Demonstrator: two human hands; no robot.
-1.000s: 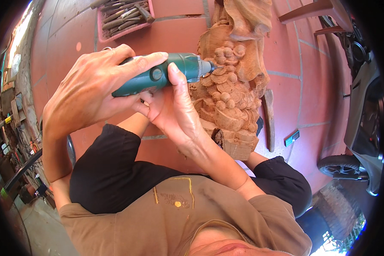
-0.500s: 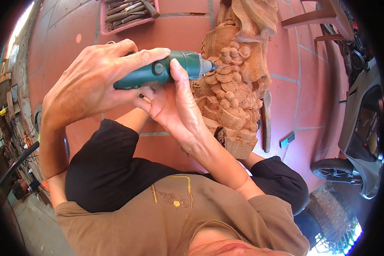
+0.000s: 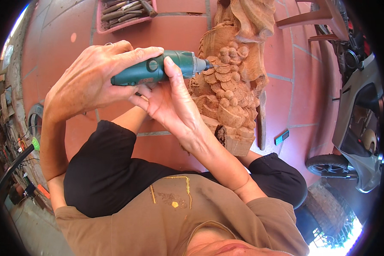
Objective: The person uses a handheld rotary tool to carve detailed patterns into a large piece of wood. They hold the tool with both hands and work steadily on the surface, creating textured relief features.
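Against the wood carving [image 3: 230, 81], a green rotary tool [image 3: 158, 70] is clamped by left hand [image 3: 94, 81] and right hand [image 3: 170, 102]; upper relief looks shaped, base still rough.

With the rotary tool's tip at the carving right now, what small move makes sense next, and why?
Probably a short, light stroke of the tip along the groove between the rounded beads. The green rotary tool is gripped by the left hand and steadied by the right hand, its bit touching the wooden carving.
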